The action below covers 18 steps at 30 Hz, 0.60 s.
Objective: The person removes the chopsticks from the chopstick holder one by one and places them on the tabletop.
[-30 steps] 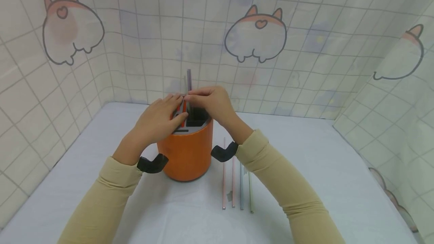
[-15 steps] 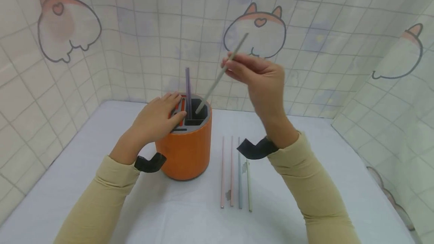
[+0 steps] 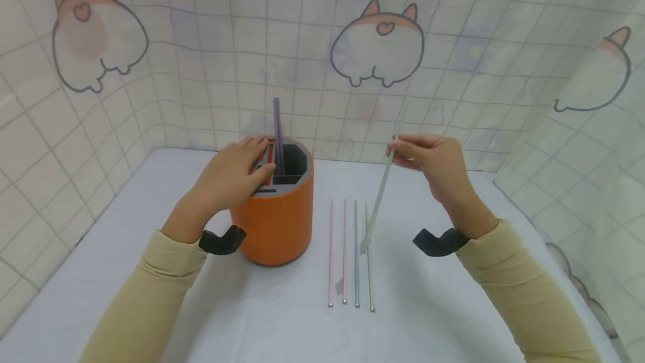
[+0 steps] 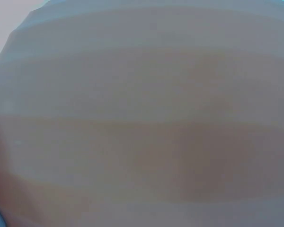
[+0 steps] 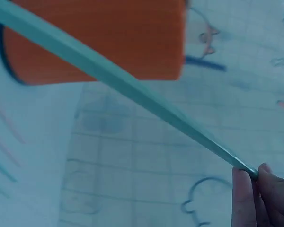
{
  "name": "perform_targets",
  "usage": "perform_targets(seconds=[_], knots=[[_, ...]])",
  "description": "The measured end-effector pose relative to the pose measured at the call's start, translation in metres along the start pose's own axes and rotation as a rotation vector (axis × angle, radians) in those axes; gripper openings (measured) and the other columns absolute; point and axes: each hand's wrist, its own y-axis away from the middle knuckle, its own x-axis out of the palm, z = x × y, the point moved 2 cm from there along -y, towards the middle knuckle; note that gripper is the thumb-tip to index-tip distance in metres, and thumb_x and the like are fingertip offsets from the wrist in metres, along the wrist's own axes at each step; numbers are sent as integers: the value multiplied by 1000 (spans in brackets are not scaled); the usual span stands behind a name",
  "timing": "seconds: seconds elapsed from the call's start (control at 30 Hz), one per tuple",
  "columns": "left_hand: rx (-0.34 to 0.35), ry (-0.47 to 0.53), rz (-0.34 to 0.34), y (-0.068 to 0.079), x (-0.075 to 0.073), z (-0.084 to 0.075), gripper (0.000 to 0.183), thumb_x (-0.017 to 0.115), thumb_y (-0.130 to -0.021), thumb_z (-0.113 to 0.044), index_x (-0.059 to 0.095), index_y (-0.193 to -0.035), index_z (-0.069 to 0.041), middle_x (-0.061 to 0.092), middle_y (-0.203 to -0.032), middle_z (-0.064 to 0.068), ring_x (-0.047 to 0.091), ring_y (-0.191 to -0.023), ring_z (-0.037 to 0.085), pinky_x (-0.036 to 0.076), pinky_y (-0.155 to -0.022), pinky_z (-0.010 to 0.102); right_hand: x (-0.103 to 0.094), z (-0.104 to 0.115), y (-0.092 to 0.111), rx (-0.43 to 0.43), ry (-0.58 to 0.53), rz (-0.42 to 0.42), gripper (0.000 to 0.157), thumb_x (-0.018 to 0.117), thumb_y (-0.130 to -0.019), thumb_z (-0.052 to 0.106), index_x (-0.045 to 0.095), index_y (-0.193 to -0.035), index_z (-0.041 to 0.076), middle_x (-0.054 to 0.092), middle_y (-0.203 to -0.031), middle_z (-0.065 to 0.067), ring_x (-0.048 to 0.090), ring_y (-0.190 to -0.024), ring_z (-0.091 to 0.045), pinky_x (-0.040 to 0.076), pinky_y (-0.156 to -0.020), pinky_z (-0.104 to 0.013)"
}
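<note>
My right hand pinches a long, thin, pale green stick near its upper part. Tilted, the stick reaches down over the sticks on the table; whether its tip touches them cannot be told. In the right wrist view it has flat sides and crosses the picture, with thumb and fingertips at one end. My left hand rests over the left top of an orange round holder with a grey slotted insert. Purple sticks stand upright in it. The left wrist view is blurred and filled at close range.
To the right of the holder, a pink stick, another pink stick, a blue stick and a green stick lie side by side on the white table. A patterned cloth stands behind.
My right hand has lifted the pale green stick out of the holder, swung it up, then moved it right and lower over the table. The left hand stays on the holder.
</note>
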Motion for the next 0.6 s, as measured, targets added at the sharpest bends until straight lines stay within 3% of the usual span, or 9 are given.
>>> perform_targets(seconds=[0.1,0.17,0.3,0.43,0.6], knots=[[-2,2,3,0,1,1,64,41,-105,-39,27,-157,-3,23,-165,15,16,-155,35,12,-127,53,-11,-44,3,202,187,27,32,73,-91,13,69,-114,-8,76,-86,9,74,-79,-4,61,-78,-22],[-6,3,6,1,0,2,64,41,-105,-39,27,-157,-3,22,-165,15,15,-155,35,12,-127,53,-15,-70,7,310,283,47,41,71,-93,17,64,-122,-11,77,-92,5,73,-80,-3,61,-80,-21],[-7,0,6,1,0,1,64,40,-105,-39,27,-157,-3,23,-165,15,15,-155,35,12,-127,53,-24,-110,11,475,330,60,42,69,-94,15,61,-127,-11,77,-99,-5,73,-76,-3,61,-78,-21],[1,1,5,-1,1,1,64,40,-105,-40,27,-157,-4,23,-165,15,15,-155,35,12,-127,53,-32,-134,13,558,289,58,43,69,-94,12,59,-127,-14,76,-91,-3,72,-71,-4,61,-73,-19],[-4,0,8,-2,3,1,65,40,-105,-41,27,-157,-5,22,-166,14,15,-155,34,12,-127,53,-37,-153,12,578,235,44,43,70,-92,8,59,-126,-16,74,-84,1,71,-69,-3,61,-70,-18]])
